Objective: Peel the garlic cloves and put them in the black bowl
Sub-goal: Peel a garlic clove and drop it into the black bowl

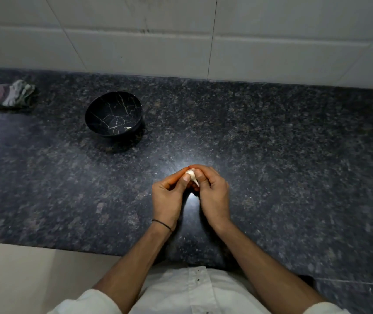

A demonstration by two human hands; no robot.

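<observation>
A white garlic clove (192,175) is held between both hands above the middle of the dark granite counter. My left hand (168,196) pinches it with thumb and fingers from the left. My right hand (211,192) grips it from the right, fingers curled over its top. The black bowl (104,103), marked with thin pale crack lines, stands at the back left, well apart from the hands. One small pale clove (128,128) lies at the bottom of the bowl.
A crumpled cloth (14,94) lies at the far left near the white tiled wall (181,37). The granite counter (294,155) stretches wide to the right. Its front edge runs just before my body.
</observation>
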